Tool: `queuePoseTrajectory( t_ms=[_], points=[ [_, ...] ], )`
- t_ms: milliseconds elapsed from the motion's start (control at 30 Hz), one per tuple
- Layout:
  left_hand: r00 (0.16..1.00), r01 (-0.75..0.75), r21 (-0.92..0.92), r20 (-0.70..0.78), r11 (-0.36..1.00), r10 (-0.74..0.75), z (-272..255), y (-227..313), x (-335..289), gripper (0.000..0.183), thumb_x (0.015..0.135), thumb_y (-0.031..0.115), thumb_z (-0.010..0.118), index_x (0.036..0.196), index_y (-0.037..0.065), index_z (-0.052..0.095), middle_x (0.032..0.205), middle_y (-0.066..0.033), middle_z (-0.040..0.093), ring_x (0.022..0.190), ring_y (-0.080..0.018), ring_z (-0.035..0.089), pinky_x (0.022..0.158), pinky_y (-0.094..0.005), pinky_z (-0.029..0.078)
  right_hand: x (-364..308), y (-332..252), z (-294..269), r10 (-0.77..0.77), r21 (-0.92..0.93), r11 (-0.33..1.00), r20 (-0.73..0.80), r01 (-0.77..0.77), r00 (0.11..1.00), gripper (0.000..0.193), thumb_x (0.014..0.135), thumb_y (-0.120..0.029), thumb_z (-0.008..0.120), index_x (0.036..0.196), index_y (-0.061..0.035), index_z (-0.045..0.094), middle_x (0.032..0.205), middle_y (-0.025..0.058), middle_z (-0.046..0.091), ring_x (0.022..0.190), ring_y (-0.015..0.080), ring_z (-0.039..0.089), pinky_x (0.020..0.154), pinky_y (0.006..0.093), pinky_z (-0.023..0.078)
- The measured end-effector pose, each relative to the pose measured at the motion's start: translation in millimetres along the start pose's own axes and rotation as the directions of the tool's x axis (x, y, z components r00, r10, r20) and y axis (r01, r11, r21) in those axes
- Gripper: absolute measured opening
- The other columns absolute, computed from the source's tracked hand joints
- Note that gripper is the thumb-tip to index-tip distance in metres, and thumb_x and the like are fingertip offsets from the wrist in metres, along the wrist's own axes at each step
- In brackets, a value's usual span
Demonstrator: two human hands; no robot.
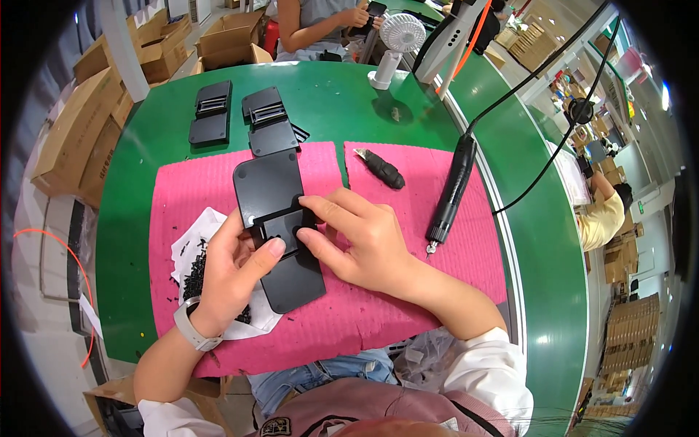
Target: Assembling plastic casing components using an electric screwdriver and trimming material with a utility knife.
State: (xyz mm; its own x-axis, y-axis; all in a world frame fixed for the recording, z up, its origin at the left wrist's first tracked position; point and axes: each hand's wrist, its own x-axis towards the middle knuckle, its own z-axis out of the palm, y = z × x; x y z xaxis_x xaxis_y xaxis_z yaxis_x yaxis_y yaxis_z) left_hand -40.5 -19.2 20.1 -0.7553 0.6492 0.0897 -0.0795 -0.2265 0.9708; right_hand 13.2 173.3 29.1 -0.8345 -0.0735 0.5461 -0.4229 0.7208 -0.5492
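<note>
A black, flat plastic stand with two wide plates joined at a middle hinge part point(271, 178) lies tilted over the pink mat. My left hand point(234, 268) grips its left edge, the thumb pressed on the middle section. From the right, my right hand point(368, 234) pinches the edge of that middle section with thumb and forefinger. Under and beside my left hand, a pile of small black screws point(195, 275) rests on a white paper sheet point(207, 227). Two similar black stands, one at far left point(211, 116) and one nearer the middle point(271, 120), lie beyond the held one.
The pink ribbed mat point(408, 291) covers part of the green table point(328, 95). On its right lie a corded electric screwdriver point(453, 193) and a black-wrapped cutter point(382, 170). A white fan point(397, 44) stands at the back, before another person point(313, 29). Cardboard boxes point(80, 138) stand left.
</note>
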Motion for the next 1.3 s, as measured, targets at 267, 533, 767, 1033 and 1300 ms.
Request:
queuePoseTrajectory(
  t_ms=[267, 533, 767, 1033, 1300],
  points=[
    [0.999, 0.005, -0.129, 0.044, 0.992, 0.001, -7, -4, 3, 0.045, 0.091, 0.013, 0.06, 0.129, -0.003, 0.042, 0.118, -0.0096, 0.055, 0.107, -0.0133, 0.053, 0.091, -0.0275, 0.043, 4, 2, 1, 0.416, 0.578, 0.705, 0.132, -0.411, 0.9, 0.017, 0.085, -0.006, 0.065, 0.1, 0.002, 0.067, 0.083, 0.0044, 0.061, 0.066, 0.0069, 0.06, 0.053, 0.0184, 0.049],
    [0.999, -0.021, -0.098, 0.032, 0.995, 0.024, -8, -7, 5, 0.049, 0.089, 0.019, 0.065, 0.128, -0.002, 0.044, 0.114, -0.0091, 0.058, 0.102, -0.013, 0.057, 0.087, -0.0282, 0.048, 9, 3, 2, 0.299, 0.403, 0.858, 0.115, -0.32, 0.947, 0.022, 0.081, -0.003, 0.067, 0.103, -0.0033, 0.068, 0.084, 0.005, 0.057, 0.068, 0.0071, 0.057, 0.058, 0.0213, 0.046],
    [0.997, 0.067, -0.07, 0.044, 0.995, -0.064, -11, -4, 8, 0.045, 0.09, 0.024, 0.064, 0.123, -0.002, 0.049, 0.108, -0.0065, 0.06, 0.095, -0.0098, 0.057, 0.082, -0.0257, 0.047, 9, 13, -1, 0.086, 0.334, 0.935, 0.115, -0.12, 0.99, 0.023, 0.08, 0.002, 0.064, 0.101, -0.0036, 0.07, 0.091, 0.0053, 0.057, 0.077, 0.0114, 0.059, 0.06, 0.0228, 0.048],
    [0.999, 0.035, -0.097, 0.023, 0.995, -0.032, -9, -10, 8, 0.04, 0.089, 0.017, 0.064, 0.122, -0.002, 0.05, 0.106, -0.0058, 0.06, 0.093, -0.0092, 0.058, 0.08, -0.025, 0.049, 6, 7, 7, 0.219, 0.354, 0.897, 0.165, -0.265, 0.962, 0.037, 0.075, -0.004, 0.069, 0.11, -0.0024, 0.06, 0.097, 0.009, 0.055, 0.071, 0.0112, 0.058, 0.06, 0.0225, 0.047],
    [0.999, 0.002, 0.048, 0.05, 0.999, -0.004, -7, -13, 3, 0.031, 0.089, 0.007, 0.052, 0.118, -0.004, 0.048, 0.094, -0.0082, 0.063, 0.081, -0.0087, 0.06, 0.069, -0.0242, 0.051, 7, 3, 4, 0.405, 0.523, 0.506, 0.559, -0.686, 0.724, 0.057, 0.08, -0.01, 0.07, 0.126, 0.0064, 0.04, 0.092, 0.0125, 0.062, 0.063, 0.0132, 0.062, 0.055, 0.0249, 0.049]
  ],
)
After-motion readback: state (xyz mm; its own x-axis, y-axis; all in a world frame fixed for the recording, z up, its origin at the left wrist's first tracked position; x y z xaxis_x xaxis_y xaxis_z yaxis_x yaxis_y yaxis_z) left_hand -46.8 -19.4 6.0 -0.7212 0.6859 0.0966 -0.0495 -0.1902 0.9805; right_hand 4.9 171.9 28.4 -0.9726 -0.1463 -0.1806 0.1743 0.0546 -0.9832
